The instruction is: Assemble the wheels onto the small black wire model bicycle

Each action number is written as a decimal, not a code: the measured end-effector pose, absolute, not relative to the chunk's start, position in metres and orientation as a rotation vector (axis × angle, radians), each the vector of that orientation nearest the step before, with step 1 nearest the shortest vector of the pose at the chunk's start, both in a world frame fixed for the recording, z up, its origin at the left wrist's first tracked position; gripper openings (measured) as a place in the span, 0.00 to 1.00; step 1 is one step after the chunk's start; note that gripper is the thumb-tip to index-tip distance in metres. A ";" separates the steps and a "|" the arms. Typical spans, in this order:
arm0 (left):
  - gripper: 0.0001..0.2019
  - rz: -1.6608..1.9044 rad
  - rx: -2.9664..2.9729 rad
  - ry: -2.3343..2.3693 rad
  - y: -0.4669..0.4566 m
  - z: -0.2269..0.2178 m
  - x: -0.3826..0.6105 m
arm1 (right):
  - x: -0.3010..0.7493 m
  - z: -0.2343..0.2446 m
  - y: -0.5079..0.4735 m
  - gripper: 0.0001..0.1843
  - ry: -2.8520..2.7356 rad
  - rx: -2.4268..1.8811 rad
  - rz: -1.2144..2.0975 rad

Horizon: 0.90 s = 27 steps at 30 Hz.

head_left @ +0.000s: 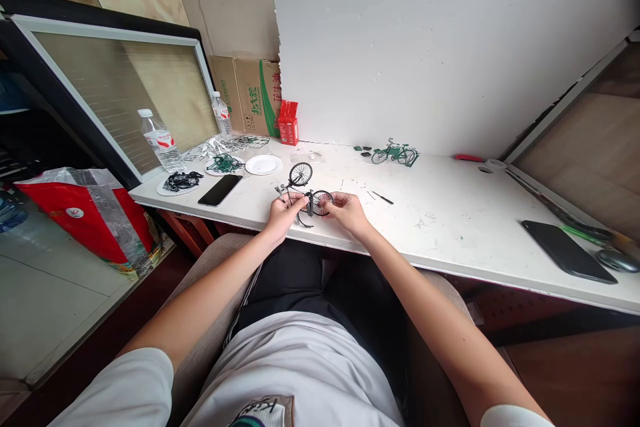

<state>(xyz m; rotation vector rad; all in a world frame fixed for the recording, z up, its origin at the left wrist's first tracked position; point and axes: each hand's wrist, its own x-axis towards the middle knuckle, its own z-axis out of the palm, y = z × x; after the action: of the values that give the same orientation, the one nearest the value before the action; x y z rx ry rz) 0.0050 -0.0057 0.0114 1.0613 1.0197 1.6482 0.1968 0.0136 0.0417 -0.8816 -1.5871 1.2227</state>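
Between my hands, over the table's front edge, is a small black model bicycle (pixel 310 203). Its front wheel (pixel 301 174) points away from me, and its other wheel (pixel 323 203) lies to the right. My left hand (pixel 286 212) pinches the frame near the middle, thumb on top. With thumb and fingers my right hand (pixel 346 210) grips the wheel on the right. The fingers partly hide the frame. A thin dark screwdriver-like tool (pixel 383 197) and several tiny parts lie to the right of the hands.
A finished-looking green model bicycle (pixel 394 152) stands at the back. Left are a phone (pixel 220 190), plates with black parts (pixel 182 181) and green parts (pixel 225 163), a white plate (pixel 264 165) and a bottle (pixel 163 141). Another phone (pixel 568 251) and a mouse (pixel 619 260) lie right.
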 end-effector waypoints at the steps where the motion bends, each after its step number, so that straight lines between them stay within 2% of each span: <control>1: 0.17 1.640 1.055 1.008 -0.005 0.011 0.004 | 0.197 0.042 0.014 0.25 -1.588 -0.875 1.244; 14: 0.19 1.563 1.027 0.892 -0.003 0.018 0.001 | 0.202 0.038 0.014 0.23 -1.680 -0.754 1.490; 16: 0.18 1.548 1.040 0.891 -0.003 0.017 0.000 | 0.203 0.038 0.013 0.24 -1.676 -0.750 1.483; 20: 0.18 1.541 1.036 0.882 -0.002 0.015 -0.001 | 0.203 0.039 0.012 0.35 -1.676 -0.739 1.425; 27: 0.17 1.503 1.042 0.834 -0.001 0.014 -0.005 | 0.199 0.039 0.011 0.32 -1.746 -0.711 1.298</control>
<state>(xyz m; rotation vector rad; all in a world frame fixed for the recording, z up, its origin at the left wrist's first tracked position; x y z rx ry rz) -0.0051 -0.0008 0.0144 1.0421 0.8335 1.5031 0.1990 0.0114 0.0394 -0.7111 -1.7459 1.2984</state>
